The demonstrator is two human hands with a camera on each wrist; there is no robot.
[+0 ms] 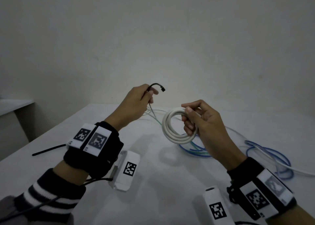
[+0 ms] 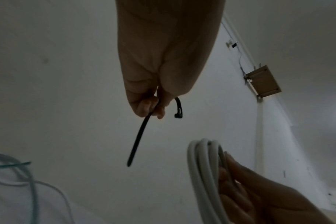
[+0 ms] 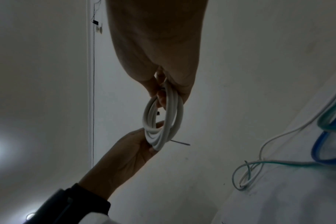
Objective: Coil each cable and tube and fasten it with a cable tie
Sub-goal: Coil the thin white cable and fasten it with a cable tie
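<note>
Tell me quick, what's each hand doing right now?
Left hand: pinching a black cable tie.
Right hand: gripping the white coil.

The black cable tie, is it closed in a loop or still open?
Open. The cable tie hangs from the left hand, both ends free, apart from the white coil.

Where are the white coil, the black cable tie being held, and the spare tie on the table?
white coil (image 1: 167, 132): head view, lower left loops.
black cable tie (image 2: 138, 138): left wrist view, mid strap.
spare tie (image 1: 48, 150): head view, mid strap.
</note>
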